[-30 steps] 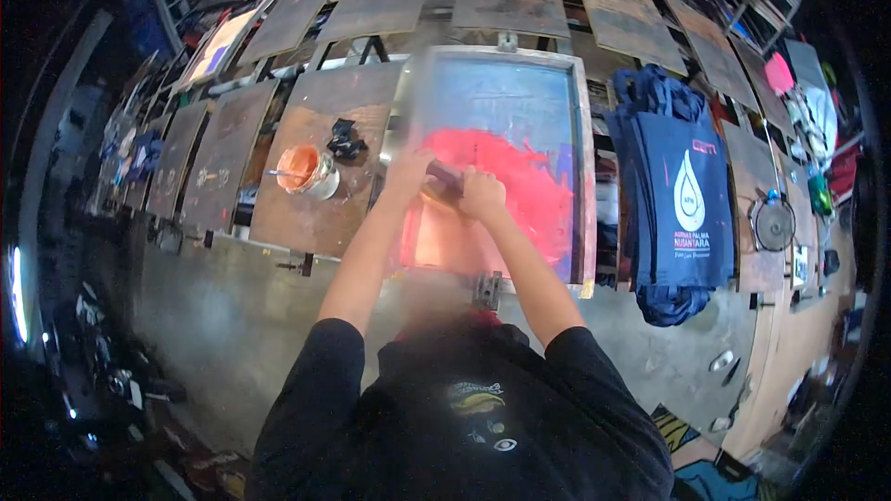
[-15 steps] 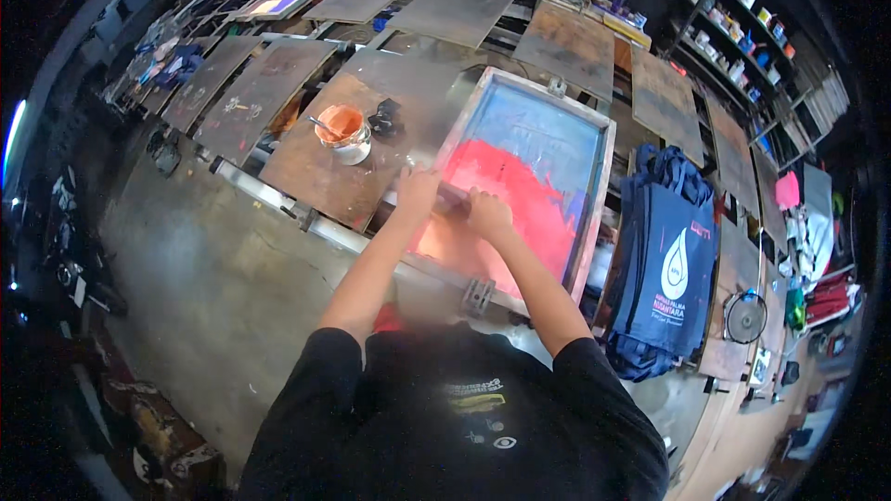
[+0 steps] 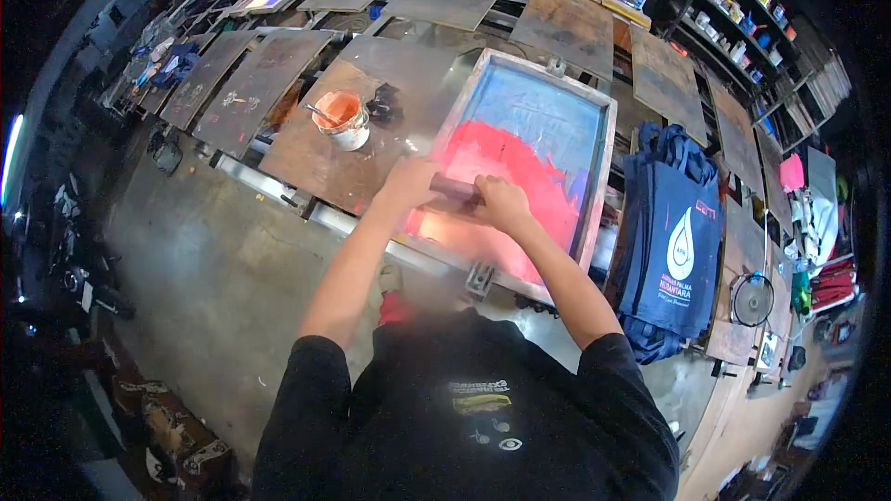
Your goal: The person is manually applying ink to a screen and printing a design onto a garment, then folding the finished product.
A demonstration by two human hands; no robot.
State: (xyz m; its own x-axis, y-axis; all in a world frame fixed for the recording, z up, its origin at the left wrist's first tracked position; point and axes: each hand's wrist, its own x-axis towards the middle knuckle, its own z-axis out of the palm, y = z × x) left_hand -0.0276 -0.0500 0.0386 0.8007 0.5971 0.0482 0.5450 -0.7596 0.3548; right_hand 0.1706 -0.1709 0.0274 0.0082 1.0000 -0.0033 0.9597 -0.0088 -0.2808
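Observation:
A screen printing frame (image 3: 605, 162) with a pale wooden rim lies in front of me, its mesh blue at the far end. Bright pink-red ink (image 3: 497, 156) covers much of the mesh's near part. Over this inked part I hold a squeegee (image 3: 455, 188) by its dark bar-shaped handle. My left hand (image 3: 411, 182) is closed round the handle's left end, by the frame's left rim. Farther right, my right hand (image 3: 502, 202) grips the same handle. The blade below is hidden or blurred. A metal clamp (image 3: 480, 278) sits at the frame's near edge.
Left of the frame, a tub of orange ink (image 3: 345, 125) with a stirring tool stands on a brown board (image 3: 311, 167), beside a crumpled black thing (image 3: 383, 100). Navy printed bags (image 3: 670, 250) are piled to the right. More flat boards (image 3: 561, 30) lie beyond; bottle shelves (image 3: 733, 23) stand far right.
My hands are slightly farther apart on the squeegee handle, so more of it shows between them. The whole view has shifted a little. Tub and bags stay in place.

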